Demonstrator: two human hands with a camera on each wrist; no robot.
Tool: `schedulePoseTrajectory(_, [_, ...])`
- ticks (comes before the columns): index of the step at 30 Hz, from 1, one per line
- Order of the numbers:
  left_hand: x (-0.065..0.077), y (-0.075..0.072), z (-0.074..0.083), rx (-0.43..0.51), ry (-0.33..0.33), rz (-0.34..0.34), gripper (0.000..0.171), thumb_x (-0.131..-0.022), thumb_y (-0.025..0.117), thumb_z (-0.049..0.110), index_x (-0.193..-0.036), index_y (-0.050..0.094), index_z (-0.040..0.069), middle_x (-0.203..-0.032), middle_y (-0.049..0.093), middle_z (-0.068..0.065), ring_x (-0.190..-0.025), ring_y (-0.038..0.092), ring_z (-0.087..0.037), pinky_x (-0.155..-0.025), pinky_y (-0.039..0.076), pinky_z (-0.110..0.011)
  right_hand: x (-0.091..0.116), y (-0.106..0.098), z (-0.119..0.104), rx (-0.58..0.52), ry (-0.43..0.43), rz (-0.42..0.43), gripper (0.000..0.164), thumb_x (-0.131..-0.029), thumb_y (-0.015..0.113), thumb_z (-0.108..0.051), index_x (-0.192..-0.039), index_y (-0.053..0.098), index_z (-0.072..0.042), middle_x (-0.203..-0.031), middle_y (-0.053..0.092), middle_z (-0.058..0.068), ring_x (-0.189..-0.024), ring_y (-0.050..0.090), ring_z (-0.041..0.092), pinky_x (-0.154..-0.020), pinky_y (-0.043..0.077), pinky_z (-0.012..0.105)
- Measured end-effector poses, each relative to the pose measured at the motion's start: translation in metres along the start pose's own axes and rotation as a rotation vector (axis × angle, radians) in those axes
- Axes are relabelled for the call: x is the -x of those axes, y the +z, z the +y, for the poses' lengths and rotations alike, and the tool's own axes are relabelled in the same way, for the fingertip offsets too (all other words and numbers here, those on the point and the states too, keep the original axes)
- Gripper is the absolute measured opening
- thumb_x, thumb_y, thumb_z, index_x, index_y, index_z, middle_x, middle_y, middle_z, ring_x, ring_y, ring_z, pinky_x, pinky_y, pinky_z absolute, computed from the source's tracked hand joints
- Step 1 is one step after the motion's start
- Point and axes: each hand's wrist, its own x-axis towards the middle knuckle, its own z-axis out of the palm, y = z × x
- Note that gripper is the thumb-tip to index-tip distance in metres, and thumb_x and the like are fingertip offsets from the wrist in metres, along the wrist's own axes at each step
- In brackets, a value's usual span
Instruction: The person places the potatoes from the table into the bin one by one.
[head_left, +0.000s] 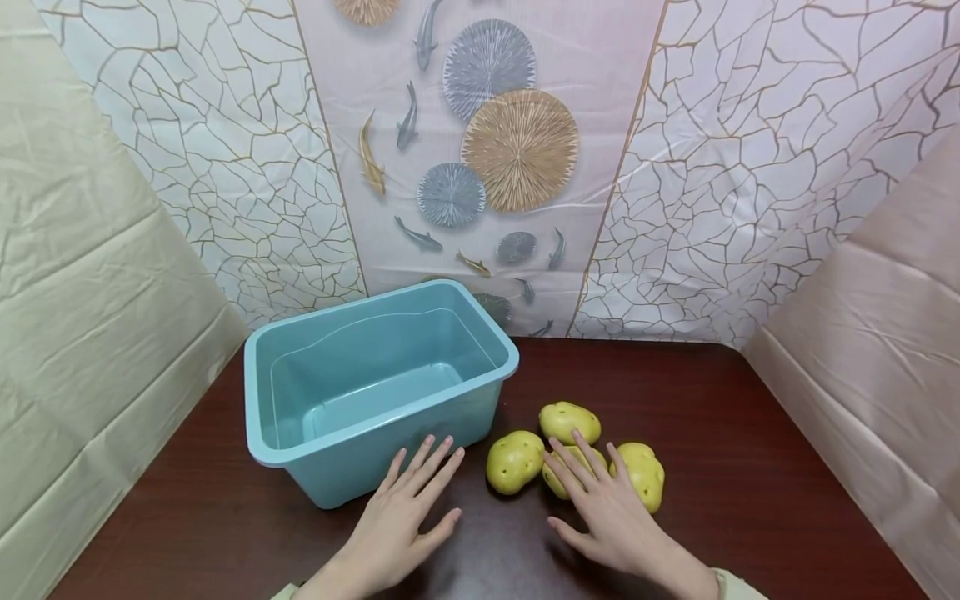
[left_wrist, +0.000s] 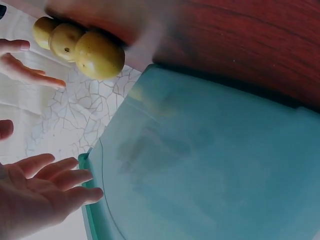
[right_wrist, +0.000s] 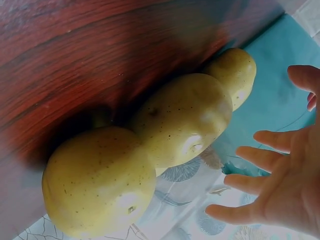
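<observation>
Several yellow potatoes lie grouped on the table right of its middle; the leftmost potato [head_left: 515, 462] sits a little apart from the potato at the back [head_left: 570, 422]. My right hand [head_left: 611, 517] hovers with fingers spread above the near ones, hiding part of them; in the right wrist view a gap shows between its fingers and the closest potato [right_wrist: 100, 182]. In front of a blue plastic tub [head_left: 390, 425] is my left hand [head_left: 397, 525], fingers straight, holding nothing. Whether its fingertips touch the tub wall I cannot tell.
The dark red-brown wooden table [head_left: 750, 467] carries the tub at the back left. A patterned curtain [head_left: 667, 275] hangs behind it. Beige cloth walls [head_left: 885, 350] close in both sides.
</observation>
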Motion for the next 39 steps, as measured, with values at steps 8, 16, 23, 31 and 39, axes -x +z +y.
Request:
schedulePoseTrajectory(8, [0.001, -0.003, -0.002, -0.029, 0.029, 0.116, 0.07, -0.083, 0.06, 0.036, -0.141, 0.023, 0.03, -0.146, 0.028, 0.009, -0.132, 0.033, -0.019, -0.108, 0.012, -0.031, -0.003, -0.001, -0.001, -0.018, -0.015, 0.035, 0.075, -0.069, 0.067, -0.043, -0.133, 0.042, -0.013, -0.141, 0.038, 0.006, -0.132, 0.03, 0.031, -0.095, 0.023, 0.058])
schedulePoseTrajectory(16, [0.002, -0.008, -0.001, -0.04, 0.089, 0.254, 0.063, -0.082, 0.06, 0.033, -0.138, 0.033, 0.025, -0.14, 0.039, 0.003, -0.13, 0.037, -0.02, -0.113, 0.003, -0.022, -0.007, -0.001, -0.003, -0.024, -0.038, 0.07, 0.071, -0.071, 0.065, -0.042, -0.131, 0.045, -0.011, -0.14, 0.038, 0.007, -0.13, 0.032, 0.032, -0.093, 0.025, 0.056])
schedulePoseTrajectory(23, [0.001, -0.014, -0.001, 0.024, 0.127, 0.367, 0.044, -0.091, 0.043, 0.037, -0.131, 0.046, 0.017, -0.133, 0.048, -0.004, -0.13, 0.037, -0.02, -0.112, 0.012, -0.023, -0.013, 0.0, -0.006, -0.029, -0.043, 0.062, 0.072, -0.068, 0.07, -0.038, -0.13, 0.045, -0.011, -0.141, 0.037, 0.008, -0.13, 0.03, 0.032, -0.092, 0.028, 0.058])
schedulePoseTrajectory(31, [0.001, -0.024, -0.001, 0.08, 0.173, 0.571, 0.036, -0.091, 0.045, 0.029, -0.116, 0.059, 0.007, -0.112, 0.063, -0.009, -0.102, 0.057, -0.023, -0.102, 0.031, -0.023, -0.017, 0.002, -0.008, -0.043, -0.056, 0.044, 0.073, -0.07, 0.068, -0.038, -0.133, 0.042, -0.011, -0.143, 0.034, 0.008, -0.128, 0.033, 0.032, -0.09, 0.033, 0.056])
schedulePoseTrajectory(39, [-0.001, -0.04, -0.004, 0.074, 0.208, 0.745, 0.032, -0.09, 0.048, 0.024, -0.104, 0.065, 0.001, -0.096, 0.067, -0.01, -0.082, 0.058, -0.021, -0.074, 0.043, -0.03, -0.022, 0.002, -0.007, -0.044, -0.054, 0.044, 0.071, -0.07, 0.068, -0.038, -0.132, 0.044, -0.011, -0.14, 0.038, 0.007, -0.126, 0.036, 0.031, -0.092, 0.033, 0.056])
